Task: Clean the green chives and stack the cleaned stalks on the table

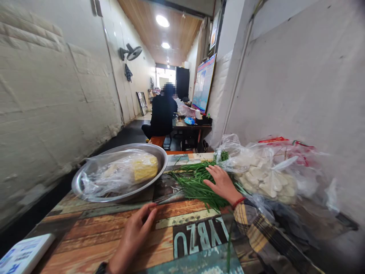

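A heap of long green chives lies across the middle of the patterned table. My right hand rests on the chives with its fingers stretched out and apart, not gripping them. A red band circles that wrist. Over the wooden-plank print nearer to me, my left hand holds nothing; its fingers are loosely bent and the thumb stands a little apart. To the right of the chives is a clear plastic bag of pale, flat pieces, knotted on top. I cannot tell what those pieces are.
At the left stands a wide metal basin with a plastic-wrapped yellow block in it. A white box with blue print occupies the near left corner. A person in black sits at another table beyond. Walls run along both sides.
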### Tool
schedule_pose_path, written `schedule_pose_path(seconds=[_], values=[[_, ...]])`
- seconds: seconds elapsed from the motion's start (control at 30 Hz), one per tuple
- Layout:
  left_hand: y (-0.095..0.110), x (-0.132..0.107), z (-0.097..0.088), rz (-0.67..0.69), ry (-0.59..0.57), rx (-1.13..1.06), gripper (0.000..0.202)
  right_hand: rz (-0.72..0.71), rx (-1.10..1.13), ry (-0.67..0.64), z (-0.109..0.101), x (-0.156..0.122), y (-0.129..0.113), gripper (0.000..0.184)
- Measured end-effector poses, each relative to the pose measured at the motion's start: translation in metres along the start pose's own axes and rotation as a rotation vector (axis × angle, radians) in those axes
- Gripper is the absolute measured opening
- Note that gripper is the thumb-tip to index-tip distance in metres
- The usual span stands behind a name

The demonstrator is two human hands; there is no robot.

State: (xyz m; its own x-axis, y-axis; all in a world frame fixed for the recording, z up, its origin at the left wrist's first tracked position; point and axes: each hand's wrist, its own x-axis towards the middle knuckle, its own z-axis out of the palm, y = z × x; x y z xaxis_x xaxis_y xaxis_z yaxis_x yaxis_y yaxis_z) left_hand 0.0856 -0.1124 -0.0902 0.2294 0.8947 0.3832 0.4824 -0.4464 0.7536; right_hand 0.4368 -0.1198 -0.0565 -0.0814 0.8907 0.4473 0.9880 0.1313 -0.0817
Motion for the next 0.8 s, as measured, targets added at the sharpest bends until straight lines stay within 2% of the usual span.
schedule_pose_path(seconds=[0.1,0.2,0.3,0.4,0.5,0.63,0.8], values=[[0.003,0.0,-0.001,-0.009,0.012,-0.014,0.036,0.019,-0.003,-0.066,0.019,0.029,0.003,0.057],[0.003,-0.002,-0.002,0.0,0.031,0.001,0.034,0.127,-0.091,-0.133,0.045,0.053,0.014,0.06],[0.002,-0.005,-0.002,-0.001,0.032,0.021,0.032,0.147,-0.113,-0.161,0.063,0.068,0.025,0.066],[0.002,-0.007,-0.001,-0.016,-0.01,0.026,0.031,0.142,-0.127,-0.222,0.072,0.074,0.03,0.066],[0.004,-0.007,0.0,-0.015,-0.039,0.031,0.032,0.148,-0.152,-0.28,0.071,0.075,0.027,0.054],[0.004,-0.007,0.001,0.003,-0.034,0.027,0.033,0.143,-0.201,-0.313,0.059,0.072,0.015,0.033],[0.003,-0.006,0.002,0.037,-0.014,0.015,0.032,0.131,-0.226,-0.283,0.042,0.059,-0.02,0.029]])
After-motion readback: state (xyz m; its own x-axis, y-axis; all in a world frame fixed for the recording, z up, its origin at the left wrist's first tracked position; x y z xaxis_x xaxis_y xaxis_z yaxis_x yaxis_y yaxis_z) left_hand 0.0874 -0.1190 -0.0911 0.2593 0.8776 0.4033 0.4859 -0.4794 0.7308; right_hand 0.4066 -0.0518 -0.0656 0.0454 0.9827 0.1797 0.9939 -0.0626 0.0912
